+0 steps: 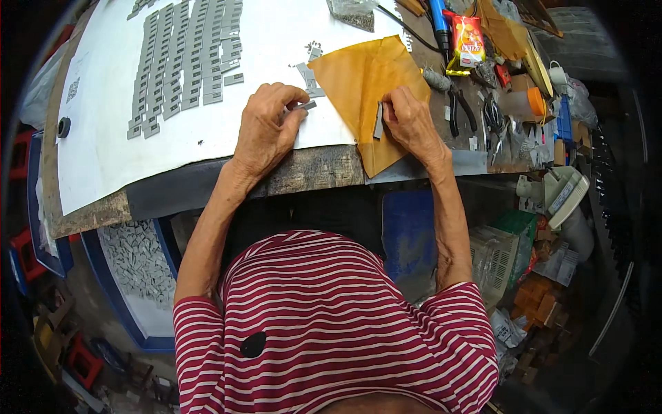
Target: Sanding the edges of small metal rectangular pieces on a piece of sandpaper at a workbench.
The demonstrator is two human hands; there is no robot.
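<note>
- The left hand point(267, 127) is closed in a pinch, thumb and forefinger gripping a small grey piece point(308, 106) just above the white sheet point(103, 148), near the front edge of the table
- The right hand point(412, 123) grips a slim grey strip point(378, 121) between thumb and fingertips, the strip pointing roughly toward the person's body, over the amber paper point(352, 76)
- The two hands are apart, with part of the amber paper between them; this paper lies partly on the white sheet, one corner hanging past the table edge
- A few loose grey parts point(308, 77) lie beside the paper's left edge, just beyond the left hand, with a scatter of tiny dark bits point(314, 50) above them
- Farther left, long rows of grey parts point(186, 58) stand side by side on the white sheet
- A black ring point(63, 127) rests near the sheet's left edge
- To the right of the paper are black-handled pliers point(463, 110), a red and yellow packet point(466, 43) and a blue tool point(439, 17)
- Below the table at left, a blue tray point(157, 343) holds a heap of small pale grey pieces point(138, 262)
</note>
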